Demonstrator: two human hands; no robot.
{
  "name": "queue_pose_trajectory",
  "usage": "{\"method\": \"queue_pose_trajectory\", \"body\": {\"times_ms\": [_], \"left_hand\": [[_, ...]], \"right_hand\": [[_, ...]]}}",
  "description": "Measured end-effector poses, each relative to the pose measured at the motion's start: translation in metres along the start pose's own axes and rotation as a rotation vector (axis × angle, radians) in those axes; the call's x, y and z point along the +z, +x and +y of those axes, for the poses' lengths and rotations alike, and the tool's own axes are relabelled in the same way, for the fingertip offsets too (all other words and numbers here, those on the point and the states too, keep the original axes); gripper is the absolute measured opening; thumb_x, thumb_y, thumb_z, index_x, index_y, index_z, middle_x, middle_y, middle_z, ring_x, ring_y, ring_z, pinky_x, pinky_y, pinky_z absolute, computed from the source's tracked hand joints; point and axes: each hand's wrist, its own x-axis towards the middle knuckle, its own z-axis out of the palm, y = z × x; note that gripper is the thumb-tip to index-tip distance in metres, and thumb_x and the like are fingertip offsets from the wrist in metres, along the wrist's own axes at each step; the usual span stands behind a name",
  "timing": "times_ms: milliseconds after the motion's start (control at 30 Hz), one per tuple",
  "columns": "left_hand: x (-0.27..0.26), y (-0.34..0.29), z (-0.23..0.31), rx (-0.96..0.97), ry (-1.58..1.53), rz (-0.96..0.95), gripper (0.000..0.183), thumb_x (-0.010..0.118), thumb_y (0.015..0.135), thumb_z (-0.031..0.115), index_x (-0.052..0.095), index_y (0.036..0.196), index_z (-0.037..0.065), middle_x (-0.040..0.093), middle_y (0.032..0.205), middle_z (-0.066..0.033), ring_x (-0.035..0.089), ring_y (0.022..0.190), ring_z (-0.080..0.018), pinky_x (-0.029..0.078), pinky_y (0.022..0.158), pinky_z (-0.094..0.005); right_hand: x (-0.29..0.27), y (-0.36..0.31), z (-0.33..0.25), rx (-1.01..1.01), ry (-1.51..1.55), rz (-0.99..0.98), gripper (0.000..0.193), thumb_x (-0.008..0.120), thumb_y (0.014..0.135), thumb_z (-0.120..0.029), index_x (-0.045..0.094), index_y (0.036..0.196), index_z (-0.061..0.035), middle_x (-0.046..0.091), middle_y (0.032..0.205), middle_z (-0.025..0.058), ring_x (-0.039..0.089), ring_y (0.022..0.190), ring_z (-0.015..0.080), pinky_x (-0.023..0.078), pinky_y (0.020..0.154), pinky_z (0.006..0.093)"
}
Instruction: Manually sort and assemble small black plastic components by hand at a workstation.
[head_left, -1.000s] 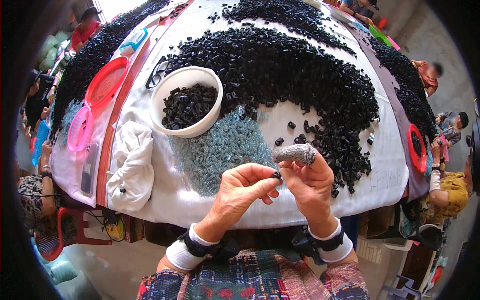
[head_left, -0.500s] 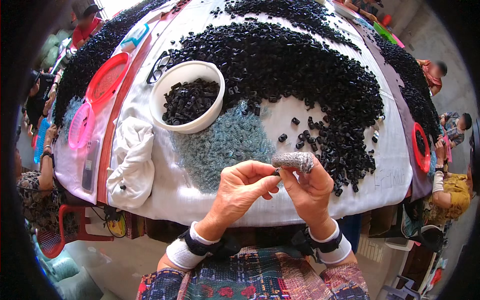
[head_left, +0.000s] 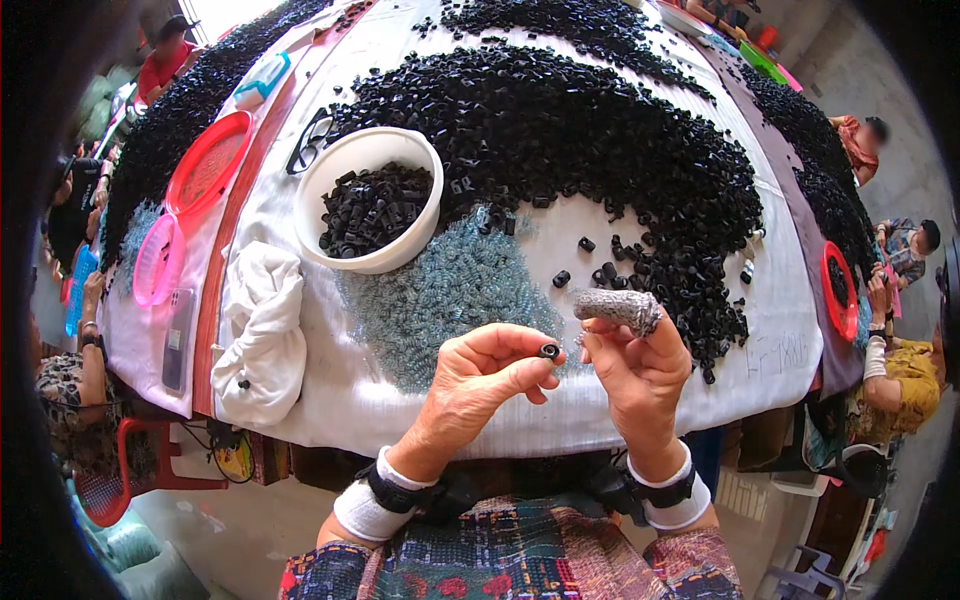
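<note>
My left hand (head_left: 478,378) pinches a small black plastic cap (head_left: 549,351) between thumb and fingertips, its round open end showing. To its right, apart from it, my right hand (head_left: 640,385) is raised with thumb and fingers curled together. A grey knitted finger cover (head_left: 617,308) wraps its index finger. Whatever sits at the right thumb tip is too small to make out. Just beyond my hands lies a heap of small clear bluish coil-like pieces (head_left: 450,300). A large spread of black caps (head_left: 600,130) covers the table behind it.
A white bowl (head_left: 431,215) of black caps stands left of the coil heap. Eyeglasses (head_left: 310,143), a crumpled white cloth (head_left: 258,330), a phone (head_left: 178,340), a red tray (head_left: 172,195) and a pink basket (head_left: 140,270) lie leftward. Other people sit along both sides.
My hands were together at the black cap; now they are apart. The right hand has moved right, while the left keeps the cap, its open end now visible.
</note>
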Motion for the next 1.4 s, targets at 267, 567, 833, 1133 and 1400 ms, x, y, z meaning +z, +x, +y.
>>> {"method": "queue_pose_trajectory", "body": {"times_ms": [267,567,833,1133,1400], "left_hand": [[-0.008,-0.003,-0.002,0.028,-0.021,0.012,0.013,0.061,0.085,0.000,0.061,0.098,-0.001,0.066,0.094,-0.0138,0.064,0.075,-0.0154,0.055,0.063,-0.0282],[-0.019,0.000,-0.003,0.003,-0.144,0.042,0.017,0.063,0.086,0.003,0.060,0.102,-0.001,0.066,0.093,-0.0131,0.064,0.074,-0.0146,0.055,0.062,-0.0263],[-0.022,0.004,0.003,-0.009,-0.159,0.054,0.014,0.061,0.085,0.000,0.060,0.099,-0.001,0.066,0.093,-0.0126,0.063,0.072,-0.0134,0.055,0.060,-0.0266],[-0.025,0.007,0.002,-0.055,-0.143,0.061,0.014,0.061,0.085,-0.001,0.060,0.099,-0.001,0.066,0.093,-0.0125,0.064,0.072,-0.0136,0.055,0.060,-0.0267],[-0.017,0.009,0.007,-0.053,-0.116,0.036,0.017,0.062,0.086,0.003,0.060,0.102,-0.001,0.066,0.094,-0.0125,0.064,0.072,-0.0133,0.054,0.060,-0.0260]], "right_hand": [[-0.013,0.018,0.022,-0.172,-0.743,-0.036,0.028,0.059,0.074,0.008,0.059,0.100,-0.0003,0.056,0.079,0.0106,0.058,0.069,0.0196,0.046,0.063,0.0274],[-0.034,0.035,0.035,-0.215,-1.110,-0.036,0.015,0.059,0.077,0.003,0.057,0.091,0.0022,0.060,0.084,0.0171,0.059,0.078,0.0322,0.049,0.069,0.0388],[-0.055,0.091,0.025,-0.134,-0.998,0.021,0.008,0.055,0.082,0.001,0.056,0.090,0.0019,0.063,0.080,0.0180,0.064,0.074,0.0337,0.050,0.065,0.0376],[-0.073,0.145,0.035,0.011,-1.056,-0.051,0.026,0.047,0.079,0.000,0.055,0.104,-0.0017,0.064,0.093,0.0227,0.064,0.087,0.0363,0.051,0.076,0.0398],[-0.044,0.153,0.067,0.019,-1.352,-0.315,0.041,0.044,0.078,0.001,0.047,0.119,-0.0048,0.053,0.121,0.0183,0.051,0.107,0.0391,0.043,0.092,0.0449]]}}
